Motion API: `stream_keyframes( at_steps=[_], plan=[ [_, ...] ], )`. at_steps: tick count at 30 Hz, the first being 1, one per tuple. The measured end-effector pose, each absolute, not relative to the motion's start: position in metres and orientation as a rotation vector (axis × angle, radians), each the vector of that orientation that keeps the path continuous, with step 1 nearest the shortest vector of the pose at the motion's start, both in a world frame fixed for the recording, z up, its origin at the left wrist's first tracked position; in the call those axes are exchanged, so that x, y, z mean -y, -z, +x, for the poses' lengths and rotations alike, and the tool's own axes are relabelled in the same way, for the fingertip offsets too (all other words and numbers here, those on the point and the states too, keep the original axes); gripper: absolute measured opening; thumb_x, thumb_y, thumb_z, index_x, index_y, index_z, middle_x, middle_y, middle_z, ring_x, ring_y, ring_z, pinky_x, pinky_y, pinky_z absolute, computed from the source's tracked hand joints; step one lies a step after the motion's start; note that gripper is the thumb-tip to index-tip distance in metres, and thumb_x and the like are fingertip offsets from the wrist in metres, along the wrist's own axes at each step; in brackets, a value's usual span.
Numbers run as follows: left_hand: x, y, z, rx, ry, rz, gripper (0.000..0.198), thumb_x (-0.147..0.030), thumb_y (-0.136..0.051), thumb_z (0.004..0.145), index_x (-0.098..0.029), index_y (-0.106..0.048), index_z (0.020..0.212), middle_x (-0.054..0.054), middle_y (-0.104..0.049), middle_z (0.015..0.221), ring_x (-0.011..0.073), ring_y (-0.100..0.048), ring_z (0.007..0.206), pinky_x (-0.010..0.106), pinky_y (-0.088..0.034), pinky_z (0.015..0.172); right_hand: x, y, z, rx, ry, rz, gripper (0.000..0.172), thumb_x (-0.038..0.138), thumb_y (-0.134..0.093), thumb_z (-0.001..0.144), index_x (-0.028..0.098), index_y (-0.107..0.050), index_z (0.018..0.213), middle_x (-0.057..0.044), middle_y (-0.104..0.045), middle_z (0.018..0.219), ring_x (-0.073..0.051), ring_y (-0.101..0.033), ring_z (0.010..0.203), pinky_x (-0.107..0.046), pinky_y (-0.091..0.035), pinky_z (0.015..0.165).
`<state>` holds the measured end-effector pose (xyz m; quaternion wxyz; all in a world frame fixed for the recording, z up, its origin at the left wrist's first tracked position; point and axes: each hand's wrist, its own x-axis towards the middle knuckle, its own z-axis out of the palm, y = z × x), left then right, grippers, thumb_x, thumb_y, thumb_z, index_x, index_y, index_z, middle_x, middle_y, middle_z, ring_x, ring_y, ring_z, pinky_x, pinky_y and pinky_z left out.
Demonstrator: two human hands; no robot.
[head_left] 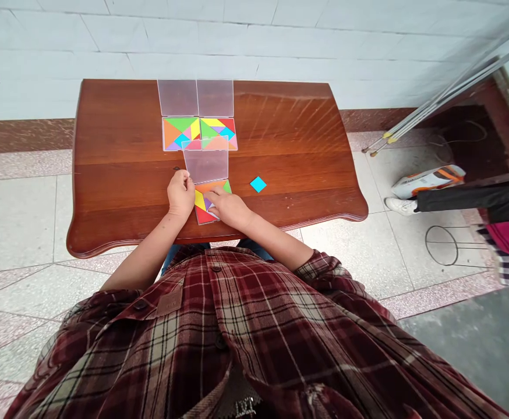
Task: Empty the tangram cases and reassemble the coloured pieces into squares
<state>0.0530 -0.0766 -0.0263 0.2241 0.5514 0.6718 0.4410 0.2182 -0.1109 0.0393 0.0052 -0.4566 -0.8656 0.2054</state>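
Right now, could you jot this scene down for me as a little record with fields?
Left hand: at the clear lid of the near case; grip unclear
Right hand: over the near case, fingers at its coloured pieces
Near case: lid open, pieces partly hidden by the right hand
Loose piece: one blue piece, on the table, right of the near case
Far cases: two, side by side, lids open, coloured pieces inside
Floor: someone's white shoe, at right
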Motion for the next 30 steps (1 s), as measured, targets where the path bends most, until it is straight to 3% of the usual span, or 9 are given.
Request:
stream_keyframes(
  at_steps=[16, 23, 30],
  plan=[
    [0.079, 0.025, 0.051, -1.82, -1.199, 1.59, 0.01, -0.013, -0.045, 0.082, -0.022, -0.049, 0.085, -0.002, -0.054, 0.075, 0.0135, -0.051, 0.068, 0.028, -0.042, 0.07, 0.081, -0.008, 0.226, 2.933, -0.231, -1.098, 0.027, 0.029, -0.05, 0.098, 0.022, -0.064, 0.119, -0.007, -0.057, 0.131, -0.016, -0.063, 0.087, -0.03, -0.049, 0.073],
    [0.077, 0.026, 0.05, -1.861, -1.175, 1.598, 0.01, -0.013, -0.046, 0.082, -0.022, -0.05, 0.084, -0.001, -0.055, 0.078, 0.0146, -0.052, 0.07, 0.029, -0.042, 0.07, 0.08, 0.002, 0.229, 2.766, -0.431, -1.045, 0.032, 0.032, -0.039, 0.102, 0.024, -0.065, 0.118, -0.006, -0.061, 0.126, -0.016, -0.063, 0.09, -0.029, -0.049, 0.075],
    [0.077, 0.025, 0.051, -1.879, -1.157, 1.611, 0.01, -0.013, -0.046, 0.082, -0.022, -0.049, 0.084, 0.0, -0.056, 0.079, 0.0154, -0.052, 0.072, 0.03, -0.042, 0.071, 0.077, 0.011, 0.217, 2.67, -0.599, -0.932, 0.034, 0.023, -0.033, 0.104, 0.02, -0.065, 0.115, -0.006, -0.065, 0.115, -0.015, -0.06, 0.101, -0.03, -0.046, 0.09]
  ],
)
